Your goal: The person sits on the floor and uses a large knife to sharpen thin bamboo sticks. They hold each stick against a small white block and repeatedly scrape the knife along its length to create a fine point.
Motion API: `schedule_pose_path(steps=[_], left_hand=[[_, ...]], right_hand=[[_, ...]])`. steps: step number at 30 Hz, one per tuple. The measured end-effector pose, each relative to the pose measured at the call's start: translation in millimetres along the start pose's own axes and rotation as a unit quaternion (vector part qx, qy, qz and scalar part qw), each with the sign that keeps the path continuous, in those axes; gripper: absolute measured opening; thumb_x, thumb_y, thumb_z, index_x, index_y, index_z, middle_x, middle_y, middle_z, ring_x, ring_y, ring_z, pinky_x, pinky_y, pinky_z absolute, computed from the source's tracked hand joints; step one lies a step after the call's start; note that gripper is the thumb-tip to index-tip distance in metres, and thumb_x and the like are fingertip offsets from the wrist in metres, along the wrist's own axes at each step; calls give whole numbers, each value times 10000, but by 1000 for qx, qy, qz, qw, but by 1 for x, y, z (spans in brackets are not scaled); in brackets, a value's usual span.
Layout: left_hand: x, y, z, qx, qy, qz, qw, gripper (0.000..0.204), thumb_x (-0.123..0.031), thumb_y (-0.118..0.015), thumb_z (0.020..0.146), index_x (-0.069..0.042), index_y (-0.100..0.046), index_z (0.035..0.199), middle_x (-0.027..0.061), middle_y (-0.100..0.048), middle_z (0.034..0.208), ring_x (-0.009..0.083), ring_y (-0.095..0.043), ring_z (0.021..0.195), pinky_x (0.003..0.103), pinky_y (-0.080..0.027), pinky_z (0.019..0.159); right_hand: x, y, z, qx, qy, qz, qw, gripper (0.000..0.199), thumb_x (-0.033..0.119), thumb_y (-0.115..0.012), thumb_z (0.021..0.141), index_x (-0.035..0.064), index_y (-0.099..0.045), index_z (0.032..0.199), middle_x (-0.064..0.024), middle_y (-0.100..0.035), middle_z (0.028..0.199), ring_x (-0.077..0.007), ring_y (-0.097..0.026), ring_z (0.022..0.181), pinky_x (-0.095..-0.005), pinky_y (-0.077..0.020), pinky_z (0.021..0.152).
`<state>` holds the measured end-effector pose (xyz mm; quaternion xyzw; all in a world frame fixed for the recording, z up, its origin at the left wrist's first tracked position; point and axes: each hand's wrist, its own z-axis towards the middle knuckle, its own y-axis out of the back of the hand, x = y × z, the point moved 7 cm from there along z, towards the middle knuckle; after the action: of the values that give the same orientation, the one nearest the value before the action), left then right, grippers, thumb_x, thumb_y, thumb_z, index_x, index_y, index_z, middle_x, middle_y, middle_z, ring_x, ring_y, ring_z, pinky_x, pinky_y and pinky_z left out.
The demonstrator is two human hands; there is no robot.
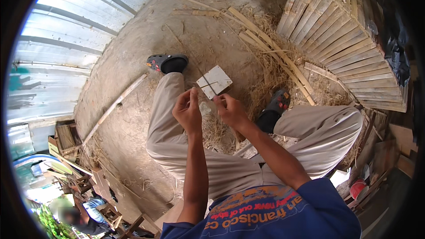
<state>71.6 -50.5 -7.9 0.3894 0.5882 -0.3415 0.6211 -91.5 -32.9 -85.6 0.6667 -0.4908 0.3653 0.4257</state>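
Note:
My left hand (188, 111) is closed, thumb and fingertips pinched together at the near left corner of a white square board (220, 79). From that pinch a short thin stick (210, 84) seems to run across the board. My right hand (231, 111) is closed too, pinching the near end of a longer, darker thin stick (205, 77). This one slants away over the board toward the far left and crosses the short stick. Both hands hang between my spread knees. The white board has small dark marks near its corners and lies on the dirt floor.
Long wooden strips (274, 51) and straw lie at the far right, beside a stack of slatted wooden panels (336, 40). A pale pole (114, 106) rests on the floor at left, near a corrugated metal wall (66, 31). Another person (84, 214) is at the lower left.

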Motion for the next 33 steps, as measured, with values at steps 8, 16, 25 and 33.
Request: schedule_pose_path(steps=[8,16,25,33], left_hand=[[-5,-7,-1,-35,-9,23,999,194,-137,-711,950,53,-732,987,32,-709,829,55,-607,735,203,-475,659],[-5,-14,0,-43,-18,30,998,184,-122,-705,948,55,-735,989,33,-712,829,51,-616,725,202,-489,653],[-8,-9,4,-34,-58,44,997,194,-125,-703,948,52,-732,1021,49,-727,852,72,-648,732,217,-513,652],[-4,-5,10,-44,-43,58,996,193,-120,-668,969,58,-724,1016,71,-721,865,95,-665,747,235,-553,696]], right_hand=[[66,0,-17,-22,88,47,995,520,451,-561,989,-64,-637,986,-197,-656,687,-283,-693,659,-396,-497,594],[43,7,-10,-22,64,4,998,528,448,-551,987,-70,-646,945,-245,-673,728,-366,-710,730,-426,-526,643],[43,8,-12,67,18,3,998,585,466,-515,996,-107,-629,972,-273,-687,791,-405,-708,800,-446,-535,723],[0,5,-8,19,-35,-15,999,587,488,-518,986,-88,-627,960,-298,-672,815,-443,-687,837,-486,-525,751]])
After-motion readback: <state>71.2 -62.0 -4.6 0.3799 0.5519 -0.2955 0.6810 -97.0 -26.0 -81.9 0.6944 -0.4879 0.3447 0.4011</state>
